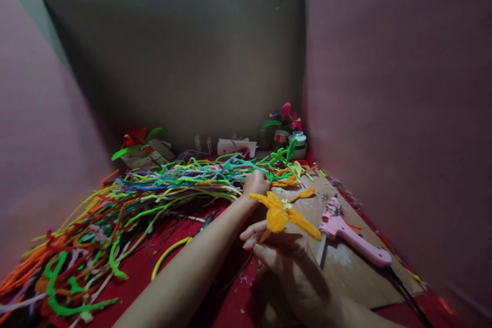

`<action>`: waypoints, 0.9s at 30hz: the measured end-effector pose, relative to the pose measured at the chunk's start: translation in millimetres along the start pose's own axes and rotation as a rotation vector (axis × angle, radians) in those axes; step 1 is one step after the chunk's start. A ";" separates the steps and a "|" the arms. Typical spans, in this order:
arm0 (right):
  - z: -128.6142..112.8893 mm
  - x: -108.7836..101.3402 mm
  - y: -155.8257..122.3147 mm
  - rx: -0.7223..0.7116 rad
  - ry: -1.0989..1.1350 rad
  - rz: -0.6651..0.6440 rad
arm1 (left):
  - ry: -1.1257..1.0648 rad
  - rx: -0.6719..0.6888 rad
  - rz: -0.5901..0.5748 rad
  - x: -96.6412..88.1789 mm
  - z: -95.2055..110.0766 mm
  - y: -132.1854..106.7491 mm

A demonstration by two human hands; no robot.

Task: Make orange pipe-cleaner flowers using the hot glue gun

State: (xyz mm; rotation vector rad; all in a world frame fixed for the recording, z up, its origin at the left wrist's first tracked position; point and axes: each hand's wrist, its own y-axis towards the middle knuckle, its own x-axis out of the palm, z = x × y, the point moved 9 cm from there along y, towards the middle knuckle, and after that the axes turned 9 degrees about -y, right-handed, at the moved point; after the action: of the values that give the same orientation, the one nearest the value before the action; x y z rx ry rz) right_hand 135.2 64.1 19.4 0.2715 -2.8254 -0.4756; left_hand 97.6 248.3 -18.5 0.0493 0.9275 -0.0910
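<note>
While the right hand (303, 271) held the orange flower (277, 218) pinched at its base, nearer than the left hand (257, 183), the latter was at the stem pile (219, 170), its grip impossible to tell. Petals and pale centre appeared assembled; with the underside hidden, outstanding work could not be established. A glue gun (353, 241) lay on the board (357, 283).

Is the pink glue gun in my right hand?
No, the glue gun lies on the board; the right hand holds the orange flower.
</note>
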 end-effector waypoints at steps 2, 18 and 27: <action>-1.4 3.3 -0.4 -0.005 0.002 -0.026 | -0.044 0.027 -0.047 5.2 -1.9 1.8; 2.1 1.6 1.3 -0.026 -0.158 -0.028 | -0.538 0.314 -0.116 -22.6 21.8 -54.6; 9.0 -24.0 4.8 0.080 -0.284 0.096 | -0.777 0.296 -0.012 -87.7 13.3 -104.8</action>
State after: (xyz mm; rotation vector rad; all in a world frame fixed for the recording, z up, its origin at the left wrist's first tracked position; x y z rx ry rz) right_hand 154.7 76.6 7.4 0.0877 -3.1205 -0.4093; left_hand 45.5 148.0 59.4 0.2634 0.1328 -0.2389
